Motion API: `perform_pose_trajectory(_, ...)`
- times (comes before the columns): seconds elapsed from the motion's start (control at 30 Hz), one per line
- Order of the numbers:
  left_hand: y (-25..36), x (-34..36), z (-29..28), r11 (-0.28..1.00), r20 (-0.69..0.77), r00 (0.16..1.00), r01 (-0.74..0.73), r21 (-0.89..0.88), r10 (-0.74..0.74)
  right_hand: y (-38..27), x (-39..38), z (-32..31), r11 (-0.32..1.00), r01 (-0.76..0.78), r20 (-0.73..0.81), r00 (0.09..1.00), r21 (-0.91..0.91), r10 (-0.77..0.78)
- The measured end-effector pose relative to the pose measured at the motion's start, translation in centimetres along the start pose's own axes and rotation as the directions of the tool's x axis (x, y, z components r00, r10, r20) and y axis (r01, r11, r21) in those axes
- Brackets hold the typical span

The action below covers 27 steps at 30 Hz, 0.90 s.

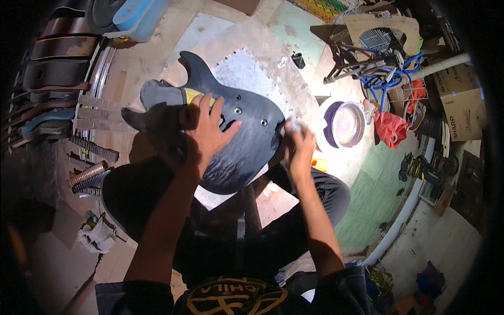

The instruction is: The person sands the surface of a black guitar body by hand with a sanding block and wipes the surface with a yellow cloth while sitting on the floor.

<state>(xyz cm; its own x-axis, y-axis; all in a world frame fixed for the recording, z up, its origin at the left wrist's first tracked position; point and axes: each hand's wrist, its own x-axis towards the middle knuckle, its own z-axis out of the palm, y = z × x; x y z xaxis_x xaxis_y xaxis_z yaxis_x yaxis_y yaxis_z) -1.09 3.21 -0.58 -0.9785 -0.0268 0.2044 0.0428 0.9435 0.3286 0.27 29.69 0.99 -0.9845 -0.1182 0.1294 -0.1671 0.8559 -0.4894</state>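
A dark, horned guitar body [236,157] with metal-rimmed holes lies across my lap, resting partly on a pale board. My left hand [207,123] is spread flat on its upper face, fingers apart. Beyond that hand a grey piece [157,94] with a yellow part lies between the body's horns; its kind is unclear. At the right edge of the body my right hand [299,144] is closed around a small pale wad [295,126], which could be cloth or paper. The fingers hide most of it.
A purple-rimmed basin [326,123] stands right of my right hand, with an orange object [319,164] close by. Dark curved pieces [58,73] are stacked at the left. A blue tub [144,21] sits at the upper left; blue hose [386,79] and cartons [457,100] lie right.
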Motion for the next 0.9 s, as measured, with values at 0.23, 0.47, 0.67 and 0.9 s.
perform_pose_trajectory(0.23,-0.4,-0.1,1.1,0.994,-0.088,0.996,-0.014,-0.111,0.004,-1.1,-3.9,-0.1,0.999,-0.001,0.084,0.996,-0.041,0.004)
perform_pose_trajectory(0.47,0.0,-0.3,0.7,1.000,-0.057,0.998,0.004,-0.005,-0.004,-3.1,-8.0,0.4,0.999,-0.037,0.089,0.995,-0.018,0.038)
perform_pose_trajectory(0.67,0.1,-0.4,0.4,1.000,-0.032,0.999,0.007,-0.008,-0.007,-3.0,-5.3,1.0,0.981,-0.192,-0.014,0.981,-0.022,0.192)
perform_pose_trajectory(0.9,-1.1,-1.0,0.3,1.000,-0.045,0.999,0.018,0.015,-0.017,-5.2,-5.5,1.8,0.987,-0.152,-0.037,0.988,-0.054,0.150)
